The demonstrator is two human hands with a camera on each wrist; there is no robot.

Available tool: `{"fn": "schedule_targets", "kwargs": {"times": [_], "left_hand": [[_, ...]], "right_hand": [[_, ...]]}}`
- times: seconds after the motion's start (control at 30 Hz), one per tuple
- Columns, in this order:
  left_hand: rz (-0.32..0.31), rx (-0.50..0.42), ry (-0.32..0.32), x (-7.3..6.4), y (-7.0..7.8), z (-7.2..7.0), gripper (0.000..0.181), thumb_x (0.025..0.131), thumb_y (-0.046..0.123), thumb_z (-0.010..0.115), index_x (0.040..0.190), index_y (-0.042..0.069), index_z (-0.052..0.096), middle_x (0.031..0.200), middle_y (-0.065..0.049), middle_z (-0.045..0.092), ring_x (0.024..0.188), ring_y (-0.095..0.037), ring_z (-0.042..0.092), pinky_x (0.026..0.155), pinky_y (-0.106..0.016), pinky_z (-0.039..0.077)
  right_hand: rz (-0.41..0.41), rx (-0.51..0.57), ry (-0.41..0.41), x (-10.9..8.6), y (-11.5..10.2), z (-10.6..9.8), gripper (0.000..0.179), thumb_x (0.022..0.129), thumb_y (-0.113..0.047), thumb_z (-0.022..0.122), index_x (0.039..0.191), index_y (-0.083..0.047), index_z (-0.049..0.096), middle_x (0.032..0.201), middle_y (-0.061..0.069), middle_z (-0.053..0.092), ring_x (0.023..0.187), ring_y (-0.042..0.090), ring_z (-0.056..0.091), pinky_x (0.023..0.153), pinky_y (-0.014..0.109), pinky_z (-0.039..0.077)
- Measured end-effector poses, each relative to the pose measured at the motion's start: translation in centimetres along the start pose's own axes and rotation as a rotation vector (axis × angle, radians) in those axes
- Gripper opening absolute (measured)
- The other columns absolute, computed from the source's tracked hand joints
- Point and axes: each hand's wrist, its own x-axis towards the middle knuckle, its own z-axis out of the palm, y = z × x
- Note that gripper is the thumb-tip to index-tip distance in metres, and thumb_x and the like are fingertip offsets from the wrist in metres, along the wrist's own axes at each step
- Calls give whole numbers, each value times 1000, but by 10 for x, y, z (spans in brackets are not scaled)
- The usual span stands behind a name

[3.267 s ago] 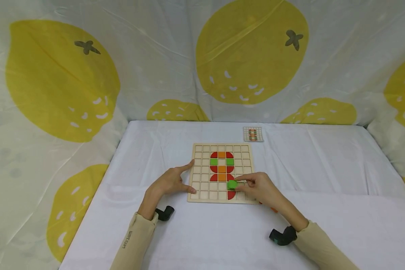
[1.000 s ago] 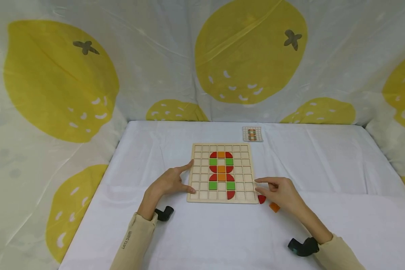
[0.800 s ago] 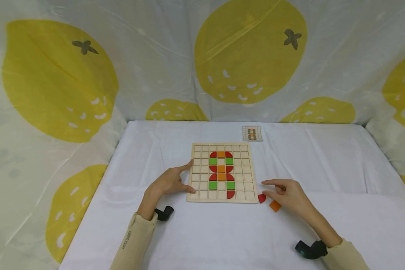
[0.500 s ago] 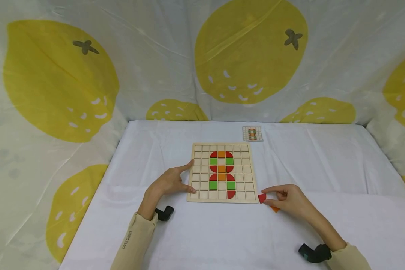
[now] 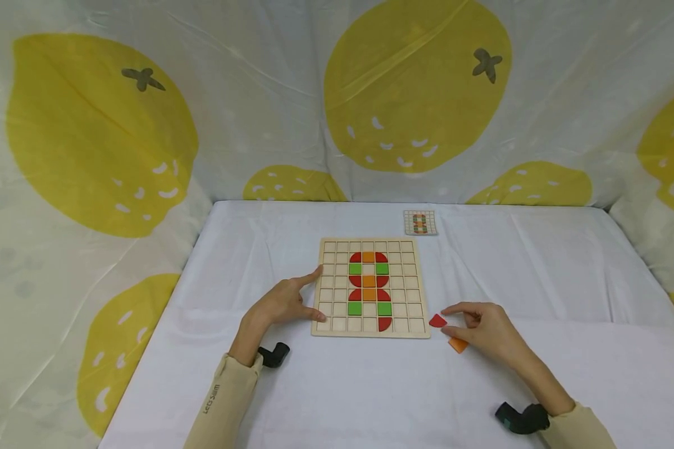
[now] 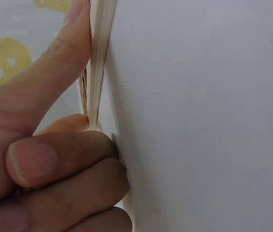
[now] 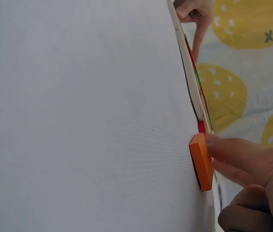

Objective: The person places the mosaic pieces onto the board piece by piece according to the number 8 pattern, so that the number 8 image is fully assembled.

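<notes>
A square wooden grid board (image 5: 337, 324) lies on the white-covered table, holding red quarter-circle, orange square and green square blocks. My left hand (image 5: 281, 304) rests at the board's left side, index fingertip and thumb spread against its edge. In the left wrist view, the left hand's (image 6: 54, 159) other fingers are curled under beside the board. Off the board's lower right corner, my right hand (image 5: 485, 327) has thumb and index finger at a loose red quarter-circle block (image 5: 438, 320), pinching its right part. An orange square block (image 5: 457, 345) lies just below the right thumb.
A small card (image 5: 420, 222) with a printed grid pattern lies behind the board, to the right. A curtain with large lemons (image 5: 418, 81) hangs behind the white cloth (image 5: 550, 268) on the table. Black wrist cameras (image 5: 522, 418) sit at both wrists.
The right hand set a green block on the board and moved right to the loose red quarter-circle block, which has turned and shifted slightly away. The left hand has stayed put.
</notes>
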Motion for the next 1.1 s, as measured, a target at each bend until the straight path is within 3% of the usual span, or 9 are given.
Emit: {"fn": "schedule_targets", "kwargs": {"times": [0.1,0.4,0.57,1.1], "left_hand": [[-4,2,-1,-1,1,0,112,74,40,93,164,29,27,67,3,39,64,-14,37,62,-30,34],[-8,3,1,-2,2,1,113,74,40,93,164,31,26,68,3,36,63,-14,35,62,-31,32],[-8,15,5,-1,1,0,114,74,41,93,164,30,26,70,2,39,65,-15,37,63,-31,34],[-12,4,5,-2,1,1,113,74,40,93,164,30,27,68,3,36,64,-14,36,62,-30,32]], "right_hand": [[-38,32,-39,2,4,0,32,80,-26,90,110,-21,81,61,-9,30,58,2,28,53,23,26],[-61,55,-34,4,7,2,27,82,-23,89,108,-20,82,60,-8,28,58,2,28,53,23,26],[-81,61,-92,7,7,1,31,84,-21,87,114,-18,81,61,-9,29,57,2,28,53,22,25],[-98,11,-119,13,3,1,27,83,-25,88,108,-18,81,60,-10,29,56,2,29,53,22,26]]}}
